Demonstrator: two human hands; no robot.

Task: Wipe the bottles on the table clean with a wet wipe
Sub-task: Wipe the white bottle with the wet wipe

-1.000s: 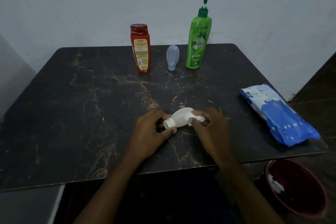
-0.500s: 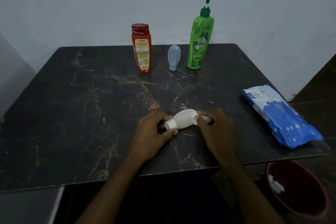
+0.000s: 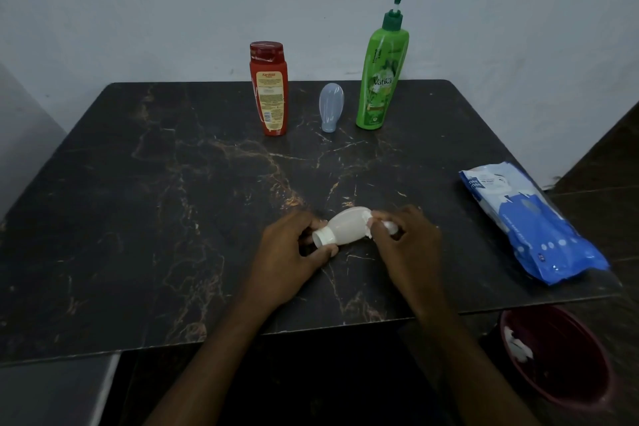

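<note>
"Gripping the white bottle (image 3: pixel 345 227) by its cap end with my left hand (image 3: pixel 287 252); my right hand (image 3: pixel 406 245) pinches the wet wipe (image 3: pixel 367 217) against its base."
"Much left?"
"Likely most — the red bottle (image 3: pixel 269 90), grey bottle (image 3: pixel 331 107) and green bottle (image 3: pixel 382 79) stand well beyond it, unwiped, I'd guess."

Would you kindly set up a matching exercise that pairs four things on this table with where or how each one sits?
Things:
1. red bottle
2. green pump bottle
3. white bottle
4. wipes pack

Places or states:
A. lying flat, far right
B. upright, right of the pale blue bottle
C. held on its side
D. upright, left of the pale blue bottle

Pairs: 1-D, 2-B, 3-C, 4-A
</note>
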